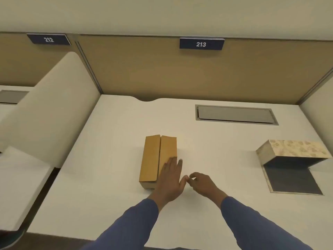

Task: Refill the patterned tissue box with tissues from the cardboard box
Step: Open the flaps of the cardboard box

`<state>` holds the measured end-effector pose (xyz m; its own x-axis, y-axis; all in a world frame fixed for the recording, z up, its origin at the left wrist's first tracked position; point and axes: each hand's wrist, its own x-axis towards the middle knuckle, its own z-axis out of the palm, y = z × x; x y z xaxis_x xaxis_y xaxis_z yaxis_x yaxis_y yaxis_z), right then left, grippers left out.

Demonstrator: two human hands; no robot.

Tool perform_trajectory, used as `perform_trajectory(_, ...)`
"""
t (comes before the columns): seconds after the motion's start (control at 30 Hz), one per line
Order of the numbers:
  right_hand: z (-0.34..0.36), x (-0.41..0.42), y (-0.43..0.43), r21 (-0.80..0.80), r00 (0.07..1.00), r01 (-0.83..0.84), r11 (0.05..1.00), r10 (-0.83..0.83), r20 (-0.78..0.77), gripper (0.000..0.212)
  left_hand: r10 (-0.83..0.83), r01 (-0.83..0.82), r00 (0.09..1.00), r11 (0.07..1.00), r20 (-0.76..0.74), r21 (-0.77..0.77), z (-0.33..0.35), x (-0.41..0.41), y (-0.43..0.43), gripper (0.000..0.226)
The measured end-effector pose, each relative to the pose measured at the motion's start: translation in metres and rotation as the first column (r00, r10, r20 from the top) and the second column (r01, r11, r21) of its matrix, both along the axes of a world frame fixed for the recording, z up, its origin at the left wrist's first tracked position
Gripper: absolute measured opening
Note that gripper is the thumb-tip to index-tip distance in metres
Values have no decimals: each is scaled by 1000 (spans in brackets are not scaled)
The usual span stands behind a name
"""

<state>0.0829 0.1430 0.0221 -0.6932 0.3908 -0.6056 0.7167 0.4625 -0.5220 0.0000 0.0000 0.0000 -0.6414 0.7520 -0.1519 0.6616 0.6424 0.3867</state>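
Bare counter (216, 141) lies open between the cardboard box (155, 159) and the patterned tissue box (292, 159); a side divider (50, 109) blocks the left.

Under my left hand (170, 179) the cardboard box (156, 159) is matt brown card. To its right, the patterned tissue box (295, 149) looks papery, its inside dull grey.

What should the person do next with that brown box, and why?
Probably lift the right flap of the cardboard box. Both flaps lie shut, the left hand rests flat on that flap, the right hand hovers beside it holding nothing, and the patterned tissue box already stands open.
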Motion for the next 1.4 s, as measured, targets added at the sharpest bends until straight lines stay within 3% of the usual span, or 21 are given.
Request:
perform_trajectory(0.2,19,-42,-24,-148,987,78,986,-97,-126,58,329,-314,943,929,-52,197,22,-32,-14,71)
perform_trajectory(0.37,23,-71,-39,-54,976,69,996,-79,-205,71,650,-652,752,758,111,-20,25,-68,-29,88)
perform_trajectory(0.53,21,-90,-46,-5,985,71,997,-71,-156,69,658,-672,718,740,227,-17,19,-86,-32,83)
perform_trajectory(0.63,18,-94,-47,14,992,39,999,-37,-117,82,634,-644,741,764,220,-32,20,-94,-31,81)
perform_trajectory(0.8,14,-101,-58,108,998,16,994,-10,-54,111,612,-630,739,776,281,-33,26,-107,-33,55)
perform_trajectory(0.93,7,-104,-64,175,998,61,983,-55,-42,121,592,-690,665,721,456,71,34,-121,-45,35)
perform_trajectory(1.07,6,-106,-59,138,993,109,984,-102,-59,104,580,-781,492,623,649,35,40,-146,-68,37)
perform_trajectory(1.17,12,-103,-54,27,975,164,986,-158,-155,75,608,-823,398,568,687,-27,37,-161,-84,33)
perform_trajectory(1.3,18,-81,-37,-139,922,226,964,-258,-289,44,647,-777,538,629,540,20,28,-160,-91,20)
perform_trajectory(1.4,13,-61,-18,-225,870,328,917,-386,-306,29,658,-715,681,692,321,97,19,-148,-89,50)
